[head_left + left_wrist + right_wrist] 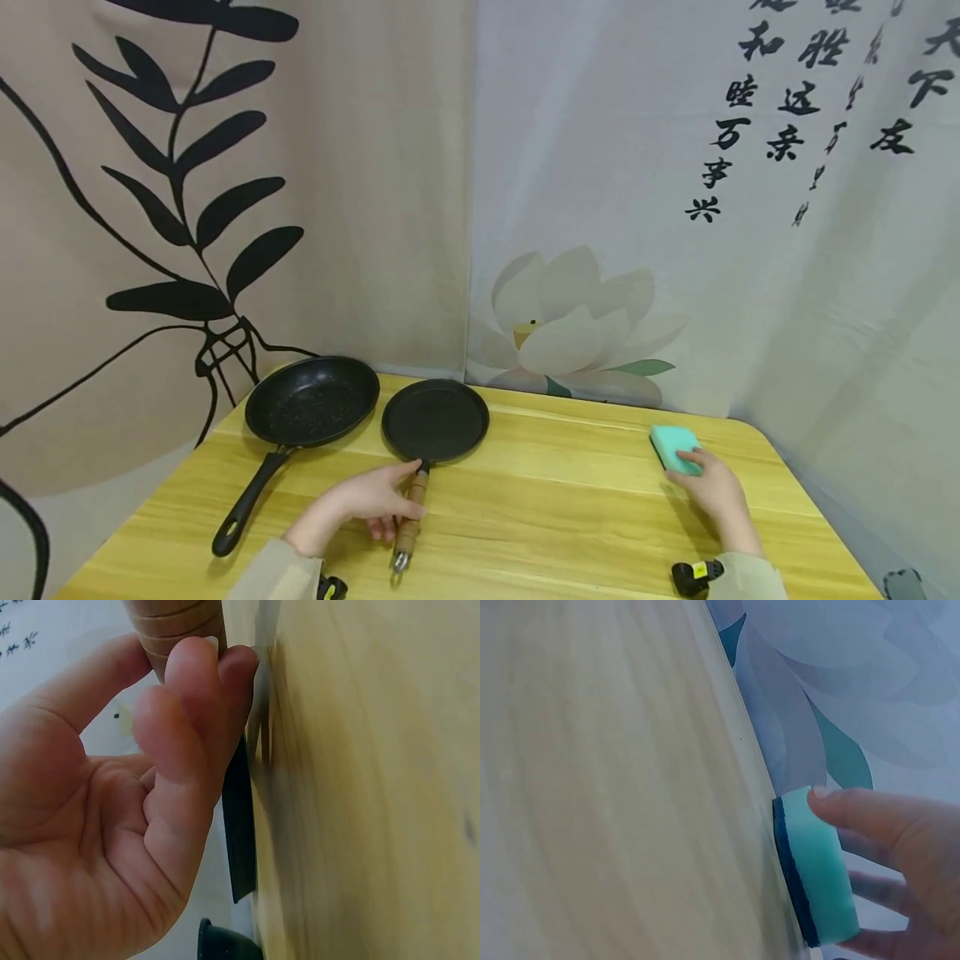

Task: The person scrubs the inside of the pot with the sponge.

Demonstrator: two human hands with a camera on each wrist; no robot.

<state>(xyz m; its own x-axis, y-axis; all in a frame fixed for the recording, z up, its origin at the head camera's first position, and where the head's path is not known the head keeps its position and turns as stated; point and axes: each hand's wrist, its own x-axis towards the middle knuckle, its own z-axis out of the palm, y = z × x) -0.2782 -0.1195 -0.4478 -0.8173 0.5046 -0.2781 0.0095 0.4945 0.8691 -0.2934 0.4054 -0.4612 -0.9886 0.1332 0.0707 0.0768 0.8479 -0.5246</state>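
A small flat black pan [435, 419] with a wooden handle lies on the table. My left hand [382, 497] grips that wooden handle [180, 626], thumb on one side and curled fingers on the other. At the right, my right hand [714, 487] holds a turquoise sponge [672, 444] between thumb and fingers. Seen from the right wrist, the sponge [821, 870] has its dark scouring layer against the tabletop, with the thumb at its top end and a finger at the bottom end.
A larger, deeper black frying pan [315, 400] stands at the back left, its black handle [249, 504] towards the front. The wooden table [555, 500] ends at the back against a printed curtain [600, 208].
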